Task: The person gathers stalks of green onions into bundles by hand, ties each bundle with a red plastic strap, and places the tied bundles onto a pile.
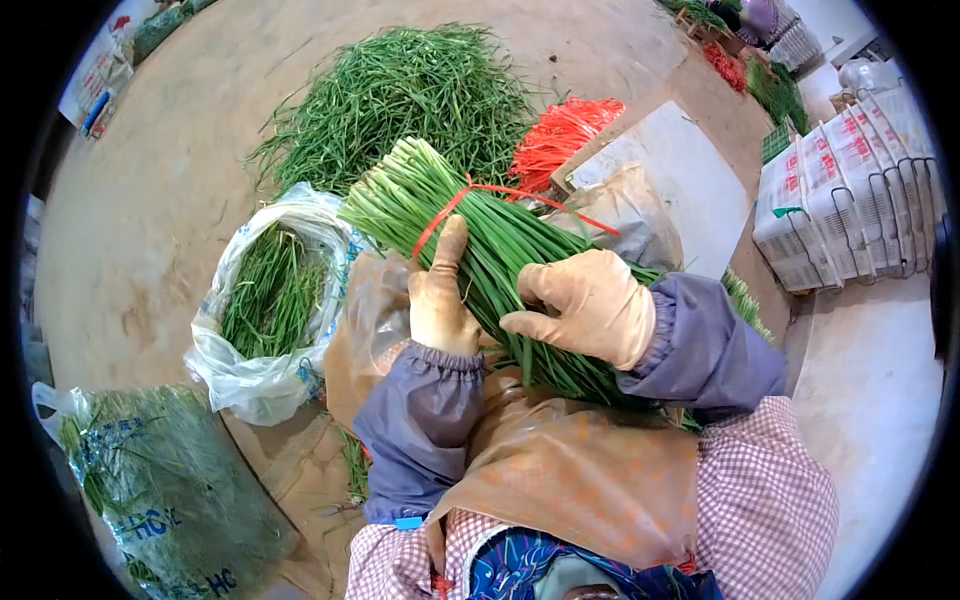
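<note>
A thick bunch of chives [490, 240] lies tilted across my lap, pale cut ends up to the left and green leaves down to the right. A red tie [440, 218] goes round it near the cut ends, and one loose end trails off to the right. My left hand [445, 300], in a tan glove, grips the bunch from the left with the thumb against the tie; its other fingers are hidden behind the stems. Lower on the leaves, my gloved right hand [590, 305] is closed over the bunch, with thumb and forefinger curled on the near side.
Behind the bunch lies a large heap of loose chives [400, 105]. Red ties [565, 135] are piled beside a white board [670, 180]. An open plastic bag [205, 335] holds greens at left; a filled bag [185, 490] lies nearer. White crates [850, 190] stand right.
</note>
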Tool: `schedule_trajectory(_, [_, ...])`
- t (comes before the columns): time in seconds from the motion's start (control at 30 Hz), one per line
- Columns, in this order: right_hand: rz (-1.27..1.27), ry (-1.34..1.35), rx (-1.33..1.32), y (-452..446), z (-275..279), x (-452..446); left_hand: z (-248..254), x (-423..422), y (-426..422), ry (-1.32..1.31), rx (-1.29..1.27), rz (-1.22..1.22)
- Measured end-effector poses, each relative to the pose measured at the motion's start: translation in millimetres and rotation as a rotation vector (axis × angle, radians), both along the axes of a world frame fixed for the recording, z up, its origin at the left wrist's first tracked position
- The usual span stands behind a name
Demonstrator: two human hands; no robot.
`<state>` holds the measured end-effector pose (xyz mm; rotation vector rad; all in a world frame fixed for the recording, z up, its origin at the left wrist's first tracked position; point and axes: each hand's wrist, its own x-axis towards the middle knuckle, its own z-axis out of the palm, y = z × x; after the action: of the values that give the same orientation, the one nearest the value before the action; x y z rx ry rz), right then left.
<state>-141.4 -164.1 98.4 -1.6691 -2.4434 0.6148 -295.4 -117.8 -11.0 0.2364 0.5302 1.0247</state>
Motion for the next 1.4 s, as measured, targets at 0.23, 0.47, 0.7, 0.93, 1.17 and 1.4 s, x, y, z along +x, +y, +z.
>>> schedule_trajectory(0.23, [-0.048, 0.614, -0.246, 12.5, 1.4, 13.0, 25.7, -9.8, -12.2, -0.077, 0.069, 0.017])
schedule_trajectory(0.47, [-0.111, 1.175, 0.147, 22.7, 29.4, 38.0, 34.1, -8.1, -17.4, -0.061, 0.085, -0.049])
schedule_trajectory(0.7, [0.273, -0.209, 0.63, -6.0, -10.8, -27.2, 26.8, -9.1, -16.8, 0.027, 0.025, -0.037])
schedule_trajectory(0.93, [0.573, 0.823, -0.449, -15.0, 34.7, 8.1, 34.1, -9.9, -20.2, -0.037, 0.033, -0.037])
schedule_trajectory(1.17, [-0.212, 0.845, 0.088, -0.6, 29.3, 72.5, 43.4, 3.2, -26.9, 0.111, 0.155, 0.049])
schedule_trajectory(1.4, [-0.1, 1.166, -0.334, 10.3, -35.3, 49.0, 87.9, 18.3, -45.3, 0.48, 0.454, 0.146])
